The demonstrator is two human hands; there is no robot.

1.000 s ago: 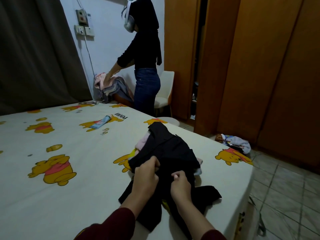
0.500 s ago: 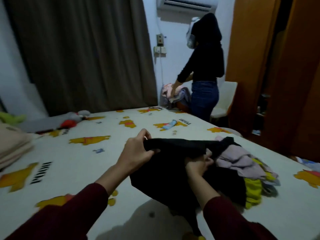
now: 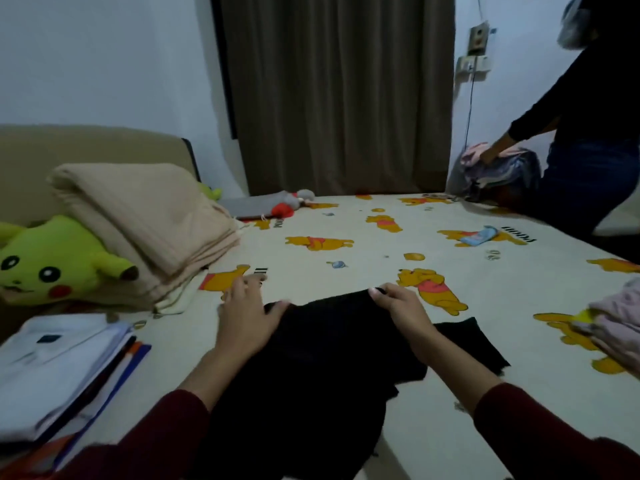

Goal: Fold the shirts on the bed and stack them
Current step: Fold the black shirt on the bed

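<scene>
Fingers of the right hand pinch the crumpled black shirt; the left hand presses it, fingers straight.

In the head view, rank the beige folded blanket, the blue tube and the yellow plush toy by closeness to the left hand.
From the left hand:
1. Beige folded blanket, just to its left.
2. Yellow plush toy, farther left, against the blanket.
3. Blue tube, far right, across the bed.

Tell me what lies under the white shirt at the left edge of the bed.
Under the white shirt sits a stack of folded garments; only their edges show, in dark, orange and blue. How many there are, and what they look like, is hidden by the shirt.
</scene>
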